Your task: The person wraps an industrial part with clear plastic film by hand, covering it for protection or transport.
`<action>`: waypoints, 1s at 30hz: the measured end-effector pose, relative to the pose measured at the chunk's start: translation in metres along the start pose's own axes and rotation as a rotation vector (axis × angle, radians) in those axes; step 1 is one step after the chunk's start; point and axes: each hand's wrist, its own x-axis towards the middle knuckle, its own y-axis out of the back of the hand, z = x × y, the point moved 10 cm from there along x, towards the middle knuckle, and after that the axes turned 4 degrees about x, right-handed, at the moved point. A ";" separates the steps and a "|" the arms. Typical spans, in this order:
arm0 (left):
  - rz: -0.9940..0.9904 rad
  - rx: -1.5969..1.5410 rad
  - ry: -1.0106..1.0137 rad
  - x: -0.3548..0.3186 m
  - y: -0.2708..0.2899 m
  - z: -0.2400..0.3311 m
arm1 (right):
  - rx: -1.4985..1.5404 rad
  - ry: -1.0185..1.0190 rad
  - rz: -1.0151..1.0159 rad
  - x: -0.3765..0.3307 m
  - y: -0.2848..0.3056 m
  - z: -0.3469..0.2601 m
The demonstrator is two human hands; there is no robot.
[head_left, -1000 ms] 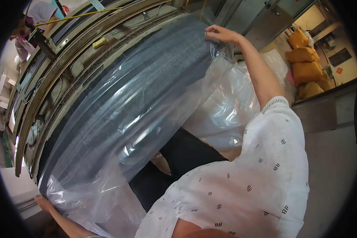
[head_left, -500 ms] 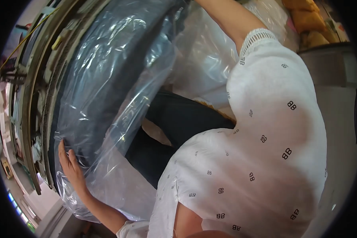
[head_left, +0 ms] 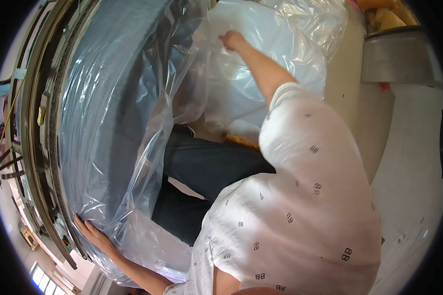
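Note:
A clear plastic sheet (head_left: 96, 162) lies over dark grey-blue cloth along a long machine edge on the left, its loose side hanging in folds toward my legs. At the near end of that edge my left hand (head_left: 94, 235) rests flat on the plastic, fingers stretched out. My right hand (head_left: 233, 40) is farther off, over a pale, whitish plastic sheet (head_left: 280, 64) right of the clear one. Its fingers are curled, one poking out to the left, and no object shows in them. Whether it touches the pale sheet I cannot tell.
Metal rails (head_left: 47, 128) of the machine run along the left side. At the far right stands a grey metal box (head_left: 398, 56) with orange-yellow bundles (head_left: 386, 14) behind it. My dark-trousered legs (head_left: 211, 157) extend beneath the hanging plastic; something orange-yellow (head_left: 241, 141) lies near them.
My right hand has come down from the top edge of the picture and now shows over the pale sheet. The left hand stays on the plastic, slightly lower in the picture; the whole view has shifted.

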 end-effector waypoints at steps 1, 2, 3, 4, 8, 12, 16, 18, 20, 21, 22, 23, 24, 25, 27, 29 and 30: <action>-0.005 0.006 -0.009 0.001 -0.001 0.003 | -0.114 -0.045 0.097 -0.017 -0.007 0.009; -0.008 0.001 0.011 0.000 0.001 0.000 | -0.107 -0.051 0.087 -0.034 -0.022 0.016; -0.010 -0.008 0.033 -0.001 0.001 -0.003 | -0.148 -0.158 0.199 -0.053 -0.021 0.031; -0.010 -0.015 0.028 -0.001 0.001 -0.003 | -0.191 -0.265 0.314 -0.064 -0.012 0.044; -0.015 -0.015 0.002 0.002 -0.001 0.001 | -0.251 -0.089 0.213 -0.059 -0.007 0.068; -0.004 -0.037 0.012 0.007 -0.005 0.001 | 0.331 0.004 -0.094 -0.053 -0.016 0.119; 0.008 -0.059 0.023 -0.001 0.003 -0.002 | 0.977 0.002 -0.202 -0.122 0.007 0.093; 0.012 -0.085 0.008 0.000 0.002 -0.003 | 0.989 0.048 -0.164 -0.146 0.031 0.103; 0.039 0.000 -0.041 0.000 0.002 -0.011 | 1.003 0.105 -0.120 -0.172 0.063 0.113; 0.048 -0.009 -0.054 -0.001 0.003 -0.012 | 1.088 0.057 -0.017 -0.187 0.085 0.128; 0.043 -0.004 -0.056 0.000 0.001 -0.008 | 1.170 0.012 0.096 -0.202 0.113 0.148; 0.038 0.001 -0.056 0.000 0.000 -0.005 | 1.149 0.046 0.218 -0.217 0.149 0.168; 0.049 -0.014 -0.069 0.000 0.001 -0.002 | 1.126 0.079 0.339 -0.235 0.187 0.189; 0.057 0.003 -0.068 -0.001 0.002 -0.003 | 1.247 0.149 0.442 -0.251 0.220 0.205; 0.076 0.002 -0.074 -0.002 0.002 -0.004 | 1.424 0.307 0.572 -0.285 0.292 0.235; 0.074 -0.023 -0.059 -0.001 0.002 -0.012 | 1.482 0.405 0.614 -0.318 0.342 0.237; 0.082 -0.038 -0.067 -0.001 0.005 -0.013 | 1.506 0.445 0.627 -0.336 0.364 0.230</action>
